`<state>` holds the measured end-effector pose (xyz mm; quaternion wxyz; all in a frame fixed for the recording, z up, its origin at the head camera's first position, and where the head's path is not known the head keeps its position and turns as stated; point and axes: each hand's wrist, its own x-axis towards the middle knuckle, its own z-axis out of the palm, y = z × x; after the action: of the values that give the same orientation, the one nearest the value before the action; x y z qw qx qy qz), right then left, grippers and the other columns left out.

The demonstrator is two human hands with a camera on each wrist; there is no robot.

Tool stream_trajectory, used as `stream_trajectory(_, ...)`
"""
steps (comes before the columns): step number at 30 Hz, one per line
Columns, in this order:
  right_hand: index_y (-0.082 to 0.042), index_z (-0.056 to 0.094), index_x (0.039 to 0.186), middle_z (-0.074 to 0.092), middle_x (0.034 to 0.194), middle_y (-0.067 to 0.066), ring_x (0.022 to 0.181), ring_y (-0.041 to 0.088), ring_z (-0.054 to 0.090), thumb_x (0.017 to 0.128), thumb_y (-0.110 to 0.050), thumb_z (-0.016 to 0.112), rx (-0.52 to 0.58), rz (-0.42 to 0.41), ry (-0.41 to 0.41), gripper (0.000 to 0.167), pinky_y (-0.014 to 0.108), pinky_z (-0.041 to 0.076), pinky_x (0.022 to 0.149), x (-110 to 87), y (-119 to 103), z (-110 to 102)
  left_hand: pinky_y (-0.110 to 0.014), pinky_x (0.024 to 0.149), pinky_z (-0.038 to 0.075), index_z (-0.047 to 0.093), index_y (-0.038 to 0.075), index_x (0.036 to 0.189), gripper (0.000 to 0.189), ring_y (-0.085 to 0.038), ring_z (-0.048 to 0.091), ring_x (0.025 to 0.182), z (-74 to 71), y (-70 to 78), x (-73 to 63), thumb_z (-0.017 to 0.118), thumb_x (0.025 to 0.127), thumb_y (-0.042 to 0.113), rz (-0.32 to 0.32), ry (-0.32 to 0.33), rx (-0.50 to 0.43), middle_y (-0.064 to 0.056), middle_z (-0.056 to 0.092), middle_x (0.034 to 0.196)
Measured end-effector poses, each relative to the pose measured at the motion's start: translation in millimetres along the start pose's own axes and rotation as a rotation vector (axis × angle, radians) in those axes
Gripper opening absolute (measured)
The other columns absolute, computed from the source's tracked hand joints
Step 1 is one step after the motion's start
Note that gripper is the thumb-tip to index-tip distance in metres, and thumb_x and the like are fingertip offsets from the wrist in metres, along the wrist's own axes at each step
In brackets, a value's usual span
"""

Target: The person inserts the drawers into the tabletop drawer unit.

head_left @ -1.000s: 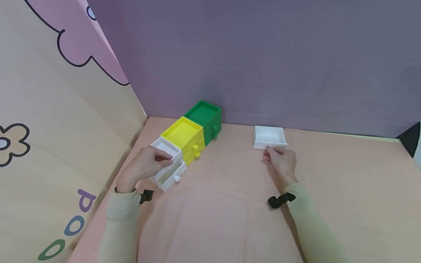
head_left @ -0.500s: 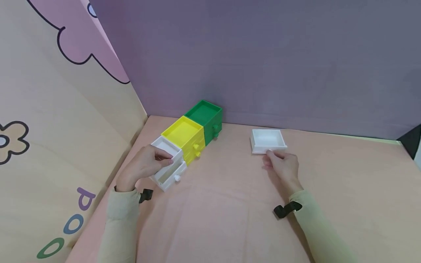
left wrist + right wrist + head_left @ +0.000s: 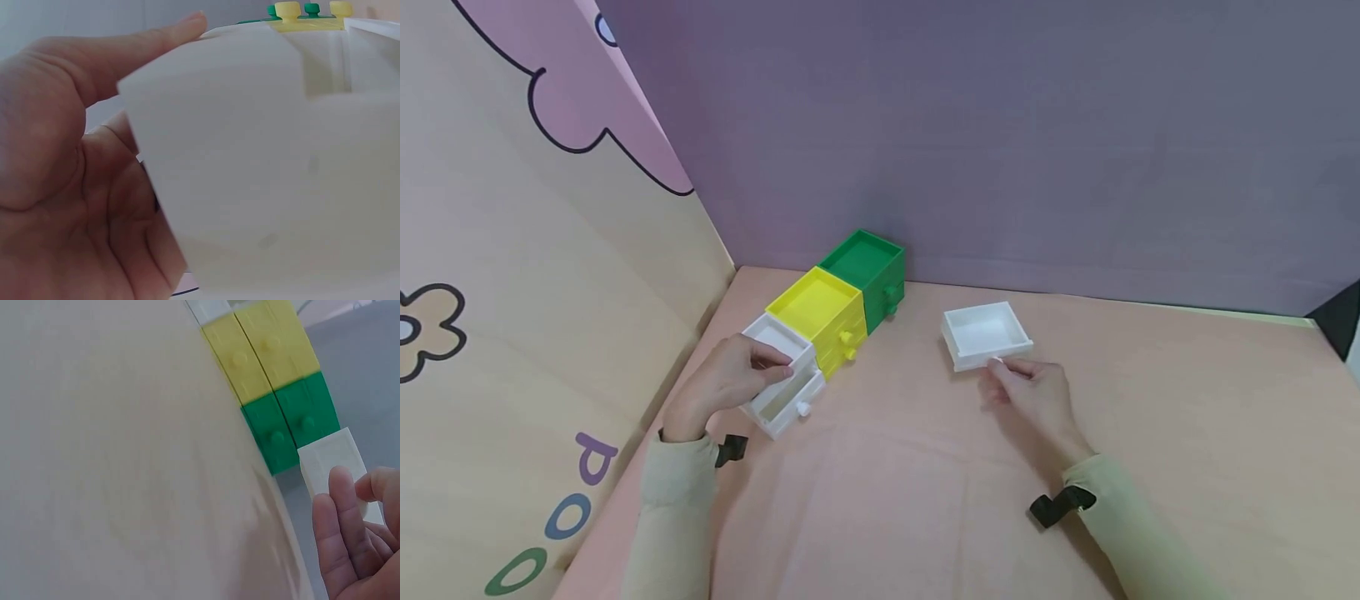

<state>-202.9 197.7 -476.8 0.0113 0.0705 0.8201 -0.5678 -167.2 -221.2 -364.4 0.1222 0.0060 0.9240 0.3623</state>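
Note:
In the head view my left hand (image 3: 726, 383) grips the white mini drawer cabinet (image 3: 778, 331), thumb over its top rim. The left wrist view shows the thumb on top and the fingers behind the white wall (image 3: 231, 162). The cabinet's upper slot gapes, and its lower white drawer (image 3: 792, 407) sits in place, knob facing right. My right hand (image 3: 1041, 400) pinches the front knob of a loose white drawer (image 3: 987, 332), held level just above the table, its inside bare. In the right wrist view the fingertips cover that drawer's knob.
A yellow drawer cabinet (image 3: 816, 302) and a green one (image 3: 865, 260) stand in a row behind the white cabinet, their drawers pushed in. A purple-grey wall (image 3: 1000, 150) rises behind the pink cloth table (image 3: 887, 500). A patterned panel (image 3: 535, 275) borders the left.
My right hand has brought the white drawer left and nearer, away from the back wall, turning it slightly. The left hand and the cabinets have stayed in place.

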Motion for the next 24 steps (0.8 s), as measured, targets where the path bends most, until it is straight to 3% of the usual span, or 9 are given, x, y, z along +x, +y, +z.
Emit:
stream_trajectory(5,0.006,0.072,0.130,0.078,0.115,0.026,0.070,0.006,0.076,0.104,-0.024,0.070,0.041,-0.038,-0.068,0.040,0.020,0.062,0.071,-14.7,-8,12,-0.034,0.081,0.061,0.081,0.008,0.122,0.026,-0.025,0.070,0.096,-0.3,-3.5,-0.8,0.073,0.101,0.021,-0.003,0.002,0.014,-0.013,0.076,0.117)
stream_trajectory(24,0.004,0.079,0.120,0.081,0.103,0.021,0.063,0.012,0.074,0.100,-0.017,0.074,0.077,-0.072,-0.265,0.029,0.022,0.061,0.066,-54.2,-38,61,-0.035,0.082,0.061,0.080,0.007,0.124,0.028,-0.024,0.072,0.094,-5.0,-6.3,-3.9,0.073,0.100,0.021,0.009,-0.012,0.003,-0.013,0.076,0.117)
